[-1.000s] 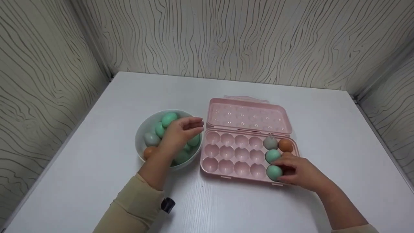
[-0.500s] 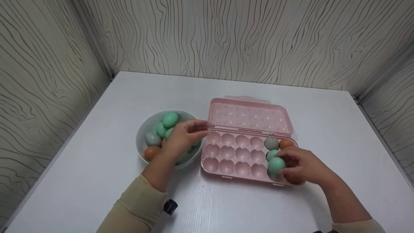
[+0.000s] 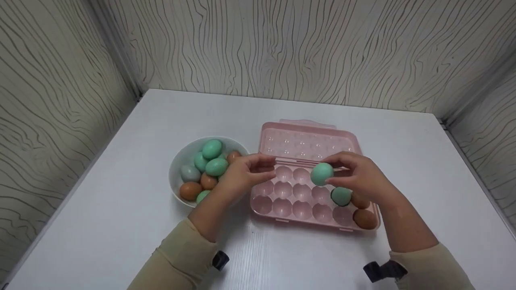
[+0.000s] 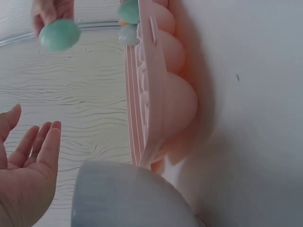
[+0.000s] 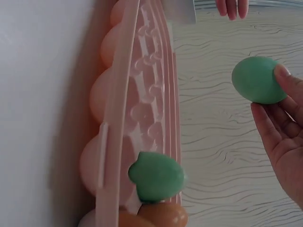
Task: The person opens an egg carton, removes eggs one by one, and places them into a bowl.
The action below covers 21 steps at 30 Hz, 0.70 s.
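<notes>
A green egg [image 3: 322,174] is pinched between the thumb and fingers of my right hand [image 3: 360,177], raised above the back part of a pink egg carton [image 3: 282,219]. The right wrist view shows that egg [image 5: 258,80] apart from the carton. My left hand [image 3: 248,175] holds nothing; its fingers are extended between the bowl and the carton's left end, and the left wrist view shows its palm [image 4: 26,191] bare. Another green egg [image 3: 341,196] sits in the carton's middle row, with brown eggs [image 3: 365,219] in the rightmost column. My right hand covers the carton's back right cups.
A white bowl [image 3: 174,165] with several green, brown and grey eggs stands left of the carton. The carton's lid [image 3: 306,141] lies folded back behind it. Patterned panels [image 3: 282,52] border the white table [image 3: 100,225] at the back and sides.
My right hand has lifted the green egg out of the front row's cup and carried it up, back and to the left. My left hand has shifted right, away from the bowl.
</notes>
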Motion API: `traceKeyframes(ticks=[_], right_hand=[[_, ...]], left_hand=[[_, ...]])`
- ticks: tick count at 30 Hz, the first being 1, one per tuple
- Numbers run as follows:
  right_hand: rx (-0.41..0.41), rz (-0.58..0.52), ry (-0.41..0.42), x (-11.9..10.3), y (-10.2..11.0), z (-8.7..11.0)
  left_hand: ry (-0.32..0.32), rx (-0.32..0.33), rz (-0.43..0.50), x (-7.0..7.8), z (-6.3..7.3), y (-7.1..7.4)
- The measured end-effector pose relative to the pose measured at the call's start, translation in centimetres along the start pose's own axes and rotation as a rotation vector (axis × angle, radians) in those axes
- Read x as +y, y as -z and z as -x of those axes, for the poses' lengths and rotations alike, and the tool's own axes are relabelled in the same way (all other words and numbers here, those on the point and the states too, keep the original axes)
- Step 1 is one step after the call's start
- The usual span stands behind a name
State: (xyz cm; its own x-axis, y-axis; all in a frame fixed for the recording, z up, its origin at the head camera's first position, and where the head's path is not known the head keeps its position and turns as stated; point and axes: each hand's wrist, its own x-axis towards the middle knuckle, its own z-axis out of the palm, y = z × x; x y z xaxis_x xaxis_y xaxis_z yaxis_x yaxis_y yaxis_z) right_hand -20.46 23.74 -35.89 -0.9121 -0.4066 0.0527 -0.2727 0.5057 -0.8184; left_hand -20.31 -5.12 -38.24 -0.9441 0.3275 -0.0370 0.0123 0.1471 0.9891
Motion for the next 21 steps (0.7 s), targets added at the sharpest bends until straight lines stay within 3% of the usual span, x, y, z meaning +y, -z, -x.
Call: traceKeyframes(ticks=[10,21], right_hand=[[-0.066,-0.009,0.043,-2.7,-2.5,-2.4],[-0.106,-0.016,0.090,-3.7,-4.1,-3.4]], left_hand=[[-0.024,-0.076,-0.019,0.1,-0.3,-2.0],[-0.066,-0.076,-0.057,0.3,-0.5,-2.4]])
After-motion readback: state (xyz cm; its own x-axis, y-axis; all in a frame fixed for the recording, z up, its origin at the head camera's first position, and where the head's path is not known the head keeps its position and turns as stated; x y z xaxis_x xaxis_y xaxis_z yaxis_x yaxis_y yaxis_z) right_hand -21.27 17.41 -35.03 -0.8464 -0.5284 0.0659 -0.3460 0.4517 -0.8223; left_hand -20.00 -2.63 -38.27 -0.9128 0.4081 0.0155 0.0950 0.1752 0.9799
